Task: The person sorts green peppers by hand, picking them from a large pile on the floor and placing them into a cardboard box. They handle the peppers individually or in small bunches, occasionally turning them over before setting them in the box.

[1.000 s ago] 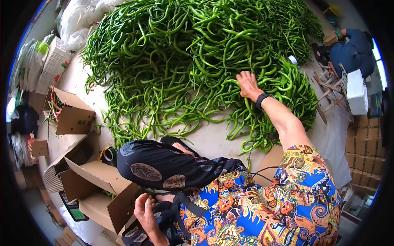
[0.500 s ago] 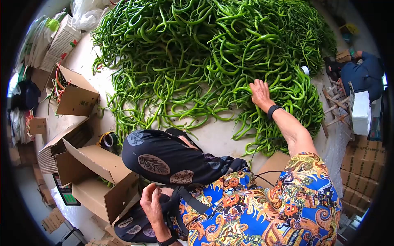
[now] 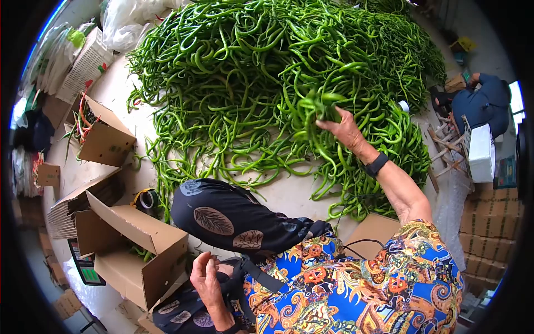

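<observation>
My right hand grips a bunch of long green chili peppers, raised above the front of a big heap of the same peppers. Some of the bunch is smeared by motion, and one long pepper dangles below it. Near my lap, my left hand rests with its fingers loosely bent and slightly apart; nothing shows in it. Left of that hand stands an open cardboard box with some green peppers inside.
A second cardboard box at the left holds red and green peppers. Between the boxes lie a tape roll and flattened cardboard. A digital scale is partly under the open box. Another person sits at the right by a wooden stool.
My right hand has lifted off the heap with a bunch of green peppers, moving slightly left. My left hand has stayed almost where it was.
</observation>
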A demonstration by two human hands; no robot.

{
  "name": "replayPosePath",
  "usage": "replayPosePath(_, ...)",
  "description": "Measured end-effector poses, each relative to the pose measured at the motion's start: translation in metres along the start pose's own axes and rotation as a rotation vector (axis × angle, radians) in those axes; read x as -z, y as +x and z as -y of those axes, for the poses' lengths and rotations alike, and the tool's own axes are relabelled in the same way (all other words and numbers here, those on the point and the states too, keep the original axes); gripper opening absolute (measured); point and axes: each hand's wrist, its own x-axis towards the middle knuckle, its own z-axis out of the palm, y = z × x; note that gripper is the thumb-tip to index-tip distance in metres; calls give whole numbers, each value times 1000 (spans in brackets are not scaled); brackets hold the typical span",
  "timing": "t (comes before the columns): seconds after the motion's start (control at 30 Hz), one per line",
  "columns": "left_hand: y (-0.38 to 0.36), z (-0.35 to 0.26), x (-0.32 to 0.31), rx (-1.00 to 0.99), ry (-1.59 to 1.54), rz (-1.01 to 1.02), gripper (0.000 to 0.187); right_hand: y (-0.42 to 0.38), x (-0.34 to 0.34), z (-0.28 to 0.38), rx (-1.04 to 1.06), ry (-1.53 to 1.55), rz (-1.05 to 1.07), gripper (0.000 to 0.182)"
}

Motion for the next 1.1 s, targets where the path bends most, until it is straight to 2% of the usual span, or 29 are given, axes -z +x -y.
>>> replayPosePath(0.07, -3, -6, 0, -27, -20, -28, 19, 11, -4, 25, -208, 450, 35, 27)
replayPosePath(0.2, -15, -21, 7, -47, -103, -81, 19, 26, -12, 77, -408, 988, 140, 19)
replayPosePath(0.3, -26, -37, 9, -56, -269, -123, 21, 25, -18, 125, -423, 1158, 270, 22)
replayPosePath(0.43, -31, -77, 9, -190, -393, -138, 21, 17, -30, 188, -268, 1164, 491, 28)
replayPosePath(0.53, -36, -112, 7, -485, -216, -235, 25, 8, -45, 248, -199, 1196, 620, 29)
replayPosePath(0.67, -36, -156, 1, -1044, 679, -662, 43, -13, -82, 299, -264, 1243, 823, 31)
replayPosePath(0.73, -26, -161, -1, -1103, 801, -663, 41, -30, -107, 310, -340, 1282, 915, 33)
replayPosePath(0.8, -21, -149, 10, -1060, 804, -588, 31, -44, -130, 311, -386, 1264, 980, 36)
replayPosePath(0.87, -29, -122, 31, -974, 682, -594, 39, -54, -150, 304, -411, 1190, 1038, 35)
replayPosePath(0.9, -36, -112, 38, -867, 565, -542, 33, -57, -156, 299, -431, 1171, 1062, 35)
replayPosePath(0.93, -46, -106, 45, -583, 364, -460, 23, -59, -162, 293, -451, 1151, 1091, 35)
replayPosePath(1.0, -58, -103, 59, -284, -198, -399, 20, -62, -169, 288, -543, 1094, 1159, 35)
replayPosePath(1.03, -62, -101, 66, -214, -370, -385, 26, -65, -173, 285, -564, 1074, 1167, 35)
replayPosePath(1.1, -65, -89, 86, -194, -575, -332, 26, -70, -183, 279, -582, 1055, 1197, 36)
